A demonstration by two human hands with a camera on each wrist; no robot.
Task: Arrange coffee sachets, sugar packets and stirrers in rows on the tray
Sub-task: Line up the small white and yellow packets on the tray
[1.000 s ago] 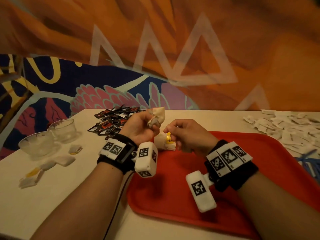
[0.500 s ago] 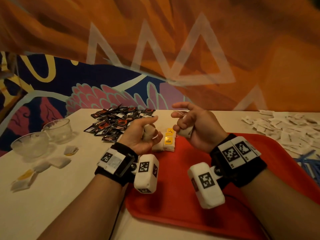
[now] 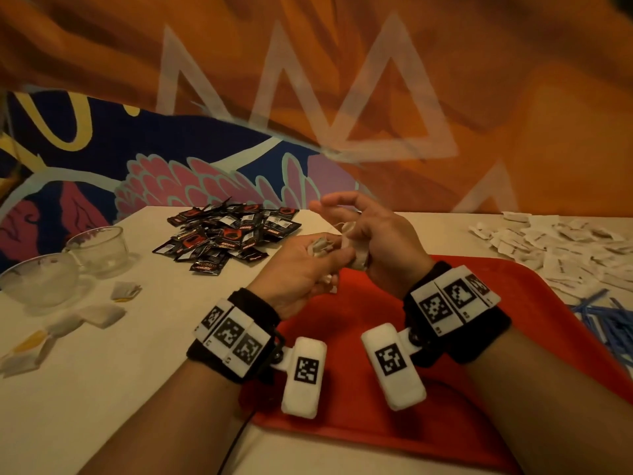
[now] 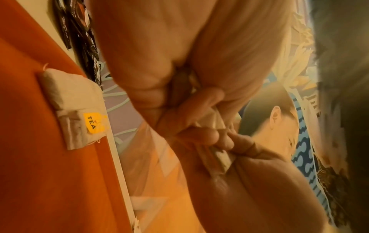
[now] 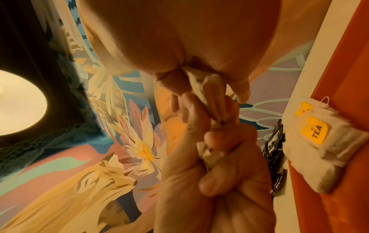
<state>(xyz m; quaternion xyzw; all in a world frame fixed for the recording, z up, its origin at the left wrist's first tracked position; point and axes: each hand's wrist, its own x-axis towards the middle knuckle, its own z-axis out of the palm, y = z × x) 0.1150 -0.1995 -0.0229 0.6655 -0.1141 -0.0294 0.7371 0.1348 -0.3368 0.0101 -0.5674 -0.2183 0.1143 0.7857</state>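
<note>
Both hands over far edge of red tray (image 3: 513,303): left hand (image 3: 301,269) and right hand (image 3: 373,241) pinch crumpled tea bags (image 3: 352,250), seemingly untangling. Coffee sachets (image 3: 229,234), sugar packets (image 3: 561,248), stirrers (image 3: 609,320) off tray. Next: separate, lay flat.

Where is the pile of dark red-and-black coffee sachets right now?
In the head view, the pile of dark red-and-black coffee sachets lies on the white table, far left of the red tray, right of the two clear glass cups.
</note>
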